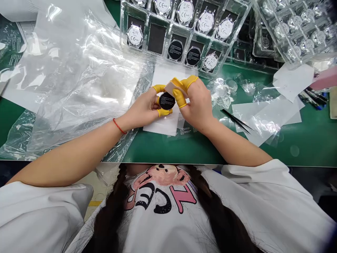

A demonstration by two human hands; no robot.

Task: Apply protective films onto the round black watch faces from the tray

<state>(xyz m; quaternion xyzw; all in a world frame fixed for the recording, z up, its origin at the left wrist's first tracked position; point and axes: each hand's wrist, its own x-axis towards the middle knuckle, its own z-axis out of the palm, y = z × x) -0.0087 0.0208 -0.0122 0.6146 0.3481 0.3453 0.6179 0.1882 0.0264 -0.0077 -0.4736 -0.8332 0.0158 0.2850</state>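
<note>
My left hand [147, 108], with yellow finger cots on its fingertips, grips a round watch case by its rim. A black label [166, 101] with small white print covers the face turned up to me. Pinched in my right hand [196, 98], also in yellow finger cots, is a small flat beige pad [171, 86]; its edge lies against or just above the upper side of the label. Below both hands lies a white sheet [160, 128]. A clear strip [184, 131] with white print sticks out beside it.
A clear compartment tray [168, 23] of watch cases stands beyond my hands, two with black labels. Another filled tray [297, 31] is at the far right. Black tweezers [235, 120], film scraps [222, 91] and pens [313, 96] lie rightward; plastic bags [86, 77] cover the left.
</note>
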